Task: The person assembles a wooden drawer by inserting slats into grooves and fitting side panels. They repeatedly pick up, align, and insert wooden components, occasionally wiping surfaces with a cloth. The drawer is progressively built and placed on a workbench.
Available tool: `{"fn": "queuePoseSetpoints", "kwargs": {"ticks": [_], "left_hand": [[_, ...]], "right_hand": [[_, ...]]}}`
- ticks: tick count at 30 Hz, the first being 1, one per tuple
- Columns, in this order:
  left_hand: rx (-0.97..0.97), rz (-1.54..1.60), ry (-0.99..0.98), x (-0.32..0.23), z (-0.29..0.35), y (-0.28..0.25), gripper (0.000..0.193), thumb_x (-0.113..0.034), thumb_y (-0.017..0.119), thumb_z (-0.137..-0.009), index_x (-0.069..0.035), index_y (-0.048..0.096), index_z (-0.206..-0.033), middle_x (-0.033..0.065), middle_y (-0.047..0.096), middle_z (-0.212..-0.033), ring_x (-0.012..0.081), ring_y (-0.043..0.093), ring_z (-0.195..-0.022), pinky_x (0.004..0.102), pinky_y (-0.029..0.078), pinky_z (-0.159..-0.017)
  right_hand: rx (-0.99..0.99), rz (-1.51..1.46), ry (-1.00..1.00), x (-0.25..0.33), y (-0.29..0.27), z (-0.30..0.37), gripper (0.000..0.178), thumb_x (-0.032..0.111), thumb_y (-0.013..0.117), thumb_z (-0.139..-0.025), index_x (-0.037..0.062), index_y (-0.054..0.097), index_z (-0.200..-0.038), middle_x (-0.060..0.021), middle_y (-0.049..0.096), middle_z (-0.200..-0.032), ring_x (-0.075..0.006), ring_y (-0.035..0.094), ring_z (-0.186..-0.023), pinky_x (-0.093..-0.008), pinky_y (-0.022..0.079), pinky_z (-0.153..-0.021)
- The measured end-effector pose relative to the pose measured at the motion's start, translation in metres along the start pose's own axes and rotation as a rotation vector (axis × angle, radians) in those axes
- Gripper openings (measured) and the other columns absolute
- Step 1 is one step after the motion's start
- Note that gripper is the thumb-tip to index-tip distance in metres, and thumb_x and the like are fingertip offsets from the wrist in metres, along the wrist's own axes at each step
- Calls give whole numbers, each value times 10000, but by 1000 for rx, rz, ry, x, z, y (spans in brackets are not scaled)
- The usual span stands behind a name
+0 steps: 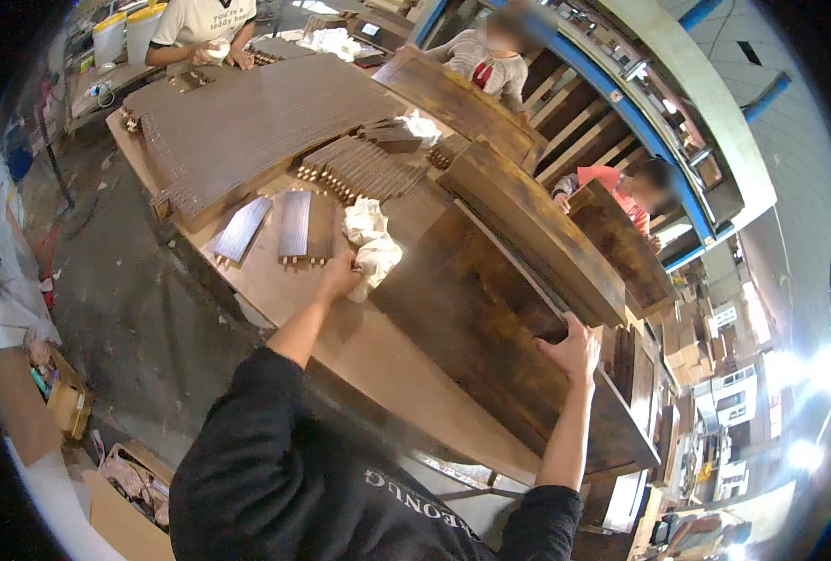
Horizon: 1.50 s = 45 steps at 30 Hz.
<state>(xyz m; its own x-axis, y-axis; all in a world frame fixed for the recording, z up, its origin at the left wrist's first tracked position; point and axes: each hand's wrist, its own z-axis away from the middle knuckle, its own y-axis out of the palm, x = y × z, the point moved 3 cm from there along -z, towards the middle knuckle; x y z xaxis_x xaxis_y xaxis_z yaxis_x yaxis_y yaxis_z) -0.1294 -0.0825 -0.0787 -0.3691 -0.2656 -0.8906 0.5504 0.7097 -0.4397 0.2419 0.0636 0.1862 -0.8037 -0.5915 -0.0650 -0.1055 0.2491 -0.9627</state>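
My left hand is closed on a crumpled white cloth above the table. Beside it lie short dark wooden slats with pale pegs at their near ends; one narrower slat sits apart to the left. A large dark brown wooden panel with mottled stain leans tilted in front of me. On its upper right edge my right hand is clasped, thumb on the near face and the other fingers over the edge, partly hidden.
A broad sheet of dark slats and stacked slats cover the table's far part. More brown panels stand behind mine. One person works at far left; two others handle panels across the table. A blue-framed rack rises behind.
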Motion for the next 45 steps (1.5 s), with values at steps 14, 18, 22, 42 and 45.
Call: {"fn": "queuePoseSetpoints", "kwargs": {"ticks": [14,18,22,42,45], "left_hand": [[1005,1289,-835,-116,261,5,531,-237,641,-831,-33,476,-1292,148,534,-1274,270,530,-1139,419,414,-974],[824,1407,-1130,-98,274,-17,362,-136,515,-883,-15,507,-1225,133,569,-1211,278,529,-1130,439,393,-996],[504,1225,-1024,-52,283,-41,467,-165,568,-798,-44,494,-1243,124,532,-1190,298,498,-1125,451,398,-974],[1115,1359,-580,-351,349,319,364,-265,614,-877,-58,578,-1174,86,600,-1212,282,544,-1109,452,406,-986],[1151,1232,-614,-400,358,413,320,-191,557,-922,-33,547,-1200,85,594,-1209,266,533,-1121,429,398,-1002]], "right_hand": [[281,-219,-85,124,15,187,406,147,603,-761,134,575,-1166,-106,652,-1078,-301,658,-852,-419,526,-724],[641,-629,20,105,28,218,556,335,741,-737,110,563,-1214,-137,615,-1171,-302,613,-1028,-391,505,-852],[435,-320,892,-102,58,290,790,537,721,-721,117,465,-1340,-225,600,-1167,-369,569,-1085,-444,450,-939],[-1371,-1394,1308,-316,32,750,483,156,560,-896,16,419,-1337,-87,549,-1229,-247,551,-1093,-383,422,-961],[-1469,-1515,1000,-305,33,769,507,143,558,-893,22,391,-1356,-90,525,-1276,-250,532,-1129,-375,400,-1000]]}}
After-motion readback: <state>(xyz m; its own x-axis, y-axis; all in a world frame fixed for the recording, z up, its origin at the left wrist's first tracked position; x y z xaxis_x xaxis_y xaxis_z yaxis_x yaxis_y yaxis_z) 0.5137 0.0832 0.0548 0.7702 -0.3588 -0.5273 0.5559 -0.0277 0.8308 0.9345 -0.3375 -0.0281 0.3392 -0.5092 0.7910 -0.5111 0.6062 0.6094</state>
